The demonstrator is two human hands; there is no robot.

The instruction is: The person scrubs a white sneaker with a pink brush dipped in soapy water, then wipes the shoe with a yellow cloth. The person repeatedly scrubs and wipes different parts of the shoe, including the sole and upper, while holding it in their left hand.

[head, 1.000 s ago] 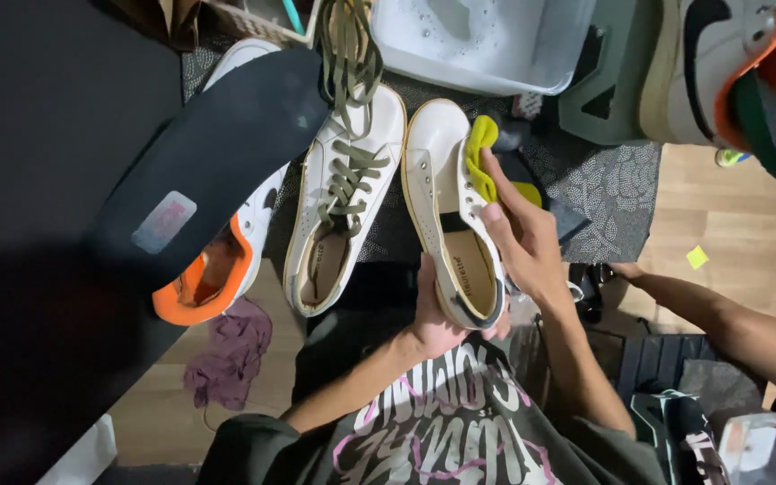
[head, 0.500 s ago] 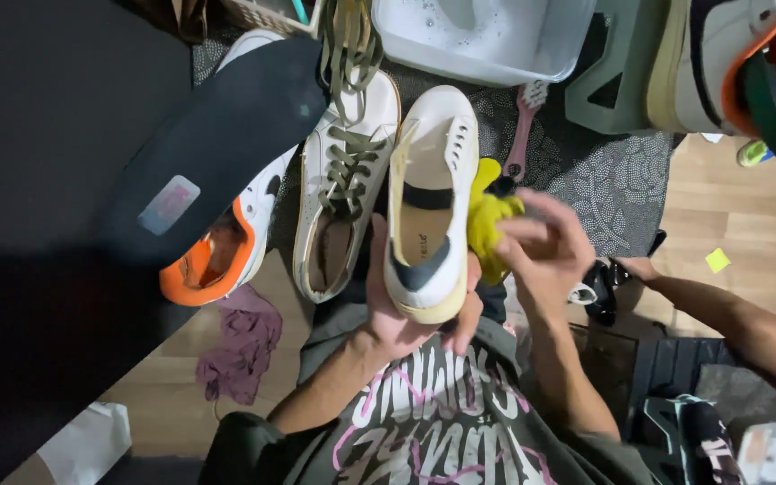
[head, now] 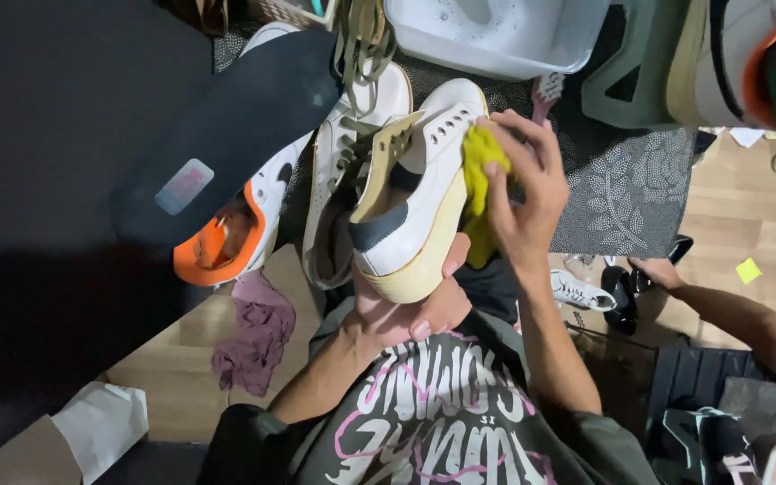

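Above the person's lap, the left hand [head: 410,310] cups the heel of a white sneaker [head: 415,211], tilted on its side. Right hand [head: 527,193], fingers curled, presses a yellow cloth [head: 476,171] against the sneaker's side, near the grey mat [head: 626,193].

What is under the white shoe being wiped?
The left hand cups the heel of the white shoe from below. Beneath lies a second white shoe, partly hidden. The right hand presses a yellow cloth to its side.
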